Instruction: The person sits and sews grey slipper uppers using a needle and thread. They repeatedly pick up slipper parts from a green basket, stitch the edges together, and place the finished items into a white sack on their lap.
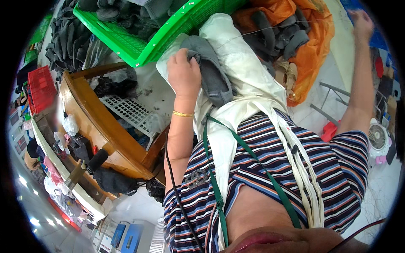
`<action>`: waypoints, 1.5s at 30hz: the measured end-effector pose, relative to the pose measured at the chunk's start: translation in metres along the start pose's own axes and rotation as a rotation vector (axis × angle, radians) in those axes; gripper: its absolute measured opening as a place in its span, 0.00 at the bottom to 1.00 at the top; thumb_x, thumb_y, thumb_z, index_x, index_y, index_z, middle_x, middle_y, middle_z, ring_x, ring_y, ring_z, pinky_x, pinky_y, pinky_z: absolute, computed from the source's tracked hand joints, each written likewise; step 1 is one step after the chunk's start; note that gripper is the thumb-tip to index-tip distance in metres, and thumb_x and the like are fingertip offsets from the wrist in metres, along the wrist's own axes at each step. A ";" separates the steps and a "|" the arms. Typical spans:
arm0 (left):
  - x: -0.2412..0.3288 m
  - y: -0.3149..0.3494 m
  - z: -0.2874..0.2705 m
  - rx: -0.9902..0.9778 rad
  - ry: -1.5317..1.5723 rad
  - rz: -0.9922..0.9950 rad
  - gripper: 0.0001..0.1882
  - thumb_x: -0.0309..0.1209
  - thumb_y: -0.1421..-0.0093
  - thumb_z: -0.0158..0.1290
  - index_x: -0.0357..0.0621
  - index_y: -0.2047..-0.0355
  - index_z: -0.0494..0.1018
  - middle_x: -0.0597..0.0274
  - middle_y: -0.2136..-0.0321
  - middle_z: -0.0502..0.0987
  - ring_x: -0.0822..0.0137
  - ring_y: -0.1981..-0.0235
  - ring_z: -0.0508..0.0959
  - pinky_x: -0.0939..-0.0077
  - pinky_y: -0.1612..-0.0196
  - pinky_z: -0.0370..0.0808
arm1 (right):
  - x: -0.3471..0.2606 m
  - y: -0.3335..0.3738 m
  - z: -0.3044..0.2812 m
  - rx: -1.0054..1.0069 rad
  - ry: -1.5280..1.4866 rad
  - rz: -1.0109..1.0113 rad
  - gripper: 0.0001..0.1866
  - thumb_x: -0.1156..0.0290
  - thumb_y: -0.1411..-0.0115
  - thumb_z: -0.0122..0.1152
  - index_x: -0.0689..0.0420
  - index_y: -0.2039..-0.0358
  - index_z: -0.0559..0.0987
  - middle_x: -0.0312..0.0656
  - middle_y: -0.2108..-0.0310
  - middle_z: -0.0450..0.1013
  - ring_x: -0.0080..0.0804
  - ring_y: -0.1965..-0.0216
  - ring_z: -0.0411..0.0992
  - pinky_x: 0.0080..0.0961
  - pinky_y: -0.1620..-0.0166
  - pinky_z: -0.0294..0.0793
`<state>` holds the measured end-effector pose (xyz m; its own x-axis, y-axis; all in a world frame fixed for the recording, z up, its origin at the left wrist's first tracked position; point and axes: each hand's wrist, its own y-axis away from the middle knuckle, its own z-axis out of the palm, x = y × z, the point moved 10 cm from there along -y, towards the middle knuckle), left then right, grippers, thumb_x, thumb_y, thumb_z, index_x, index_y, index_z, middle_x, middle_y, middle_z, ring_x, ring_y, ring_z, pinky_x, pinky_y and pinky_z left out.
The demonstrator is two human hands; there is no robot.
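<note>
A dark grey slip-on shoe (213, 80) lies across my lap on the white apron (249, 67). My left hand (184, 76) is closed on its upper edge near the far end, fingers curled over the fabric. From the shoe a thin pale thread (270, 28) stretches up and across to the right. At its other end my right hand (362, 24), arm extended far out, has its fingers pinched together. Whether a needle is between those fingers is too small to make out.
A green plastic crate (139, 57) of grey shoes stands beyond my left hand. An orange sack (322, 38) with more grey pieces lies to the right of my lap. On the left are a wooden table frame (101, 126) and a red crate (41, 88); a fan (379, 135) is far right.
</note>
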<state>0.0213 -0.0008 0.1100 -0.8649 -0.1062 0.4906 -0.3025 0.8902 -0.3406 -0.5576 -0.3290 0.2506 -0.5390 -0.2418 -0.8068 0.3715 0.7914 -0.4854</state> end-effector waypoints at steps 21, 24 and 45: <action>-0.002 -0.012 -0.004 -0.073 -0.008 0.035 0.18 0.26 0.52 0.58 0.44 0.58 0.73 0.54 0.63 0.75 0.51 0.62 0.77 0.60 0.61 0.76 | -0.236 0.380 0.271 -0.749 -0.292 -0.534 0.08 0.67 0.40 0.64 0.59 0.69 0.78 0.38 0.73 0.73 0.29 0.72 0.73 0.27 0.70 0.74; 0.007 -0.022 -0.024 -0.042 0.190 0.170 0.18 0.24 0.52 0.55 0.42 0.58 0.72 0.52 0.64 0.76 0.50 0.63 0.77 0.60 0.60 0.76 | -0.223 0.400 0.284 -0.859 -0.910 0.248 0.11 0.63 0.33 0.59 0.58 0.67 0.77 0.37 0.73 0.73 0.25 0.69 0.73 0.24 0.63 0.74; 0.028 0.031 -0.010 -0.133 0.328 0.366 0.16 0.18 0.50 0.51 0.46 0.61 0.75 0.55 0.66 0.79 0.51 0.65 0.80 0.61 0.64 0.78 | -0.231 0.486 0.174 -1.296 -0.913 0.566 0.15 0.64 0.26 0.44 0.56 0.71 0.67 0.31 0.76 0.58 0.20 0.72 0.57 0.21 0.57 0.63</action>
<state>-0.0082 0.0283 0.1207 -0.7269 0.3489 0.5915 0.0691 0.8941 -0.4425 -0.1213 0.0141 0.1422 0.1911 0.3586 -0.9137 -0.7223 0.6817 0.1165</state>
